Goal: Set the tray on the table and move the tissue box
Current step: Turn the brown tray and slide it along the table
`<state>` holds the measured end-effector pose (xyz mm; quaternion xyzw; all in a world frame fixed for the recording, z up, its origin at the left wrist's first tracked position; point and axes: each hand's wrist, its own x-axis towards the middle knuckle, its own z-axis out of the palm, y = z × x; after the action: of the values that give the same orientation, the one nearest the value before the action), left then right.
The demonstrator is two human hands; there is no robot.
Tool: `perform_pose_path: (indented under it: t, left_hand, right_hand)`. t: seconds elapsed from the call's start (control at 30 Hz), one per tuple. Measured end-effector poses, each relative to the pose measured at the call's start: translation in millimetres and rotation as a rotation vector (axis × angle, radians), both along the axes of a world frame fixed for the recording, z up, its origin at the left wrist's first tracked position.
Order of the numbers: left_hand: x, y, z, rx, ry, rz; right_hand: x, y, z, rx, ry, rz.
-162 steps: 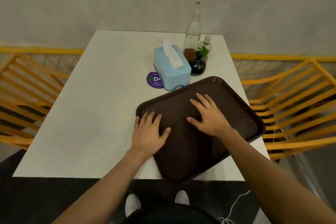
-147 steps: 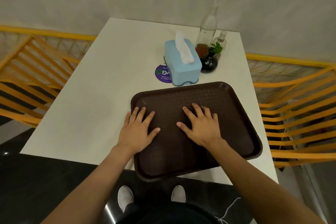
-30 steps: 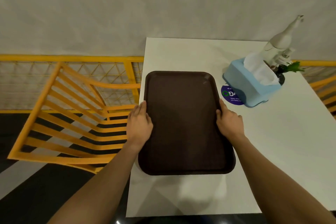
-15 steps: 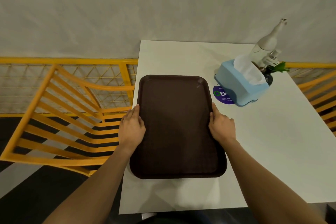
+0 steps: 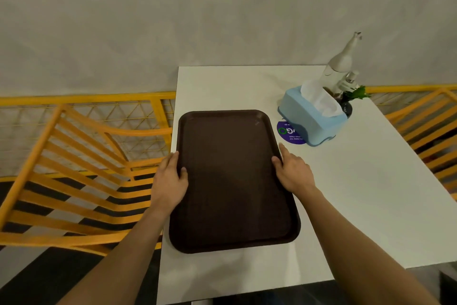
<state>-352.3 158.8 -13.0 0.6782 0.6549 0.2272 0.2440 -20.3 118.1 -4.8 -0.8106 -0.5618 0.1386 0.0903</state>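
Brown tray [image 5: 232, 181] gripped by left hand [image 5: 169, 181] and right hand [image 5: 293, 172]; beside its far right corner, tissue box [image 5: 310, 119], bottle [image 5: 340, 64] behind.

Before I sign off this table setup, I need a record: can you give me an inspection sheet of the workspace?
Surface: white table, tray along its left edge.
Job's things: brown tray flat on the table; blue tissue box upright, partly over a purple sticker.
Clutter: glass bottle, small dark vase with a green sprig behind the box.
Hands: left hand and right hand grip the tray's long sides.
Cables: nothing seen.
Surroundings: orange chairs on both sides, grey wall.
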Motion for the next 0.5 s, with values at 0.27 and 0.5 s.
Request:
perform_pose_path:
  t: [0.27, 0.5]
  left_hand:
    - [51, 3, 37, 0.185, -0.035, -0.136]
    - [168, 37, 74, 0.248, -0.191, -0.28]
  right_hand:
    - [22, -19, 28, 0.404, 0.089, -0.055]
    - [87, -8, 56, 0.644, 0.129, -0.193]
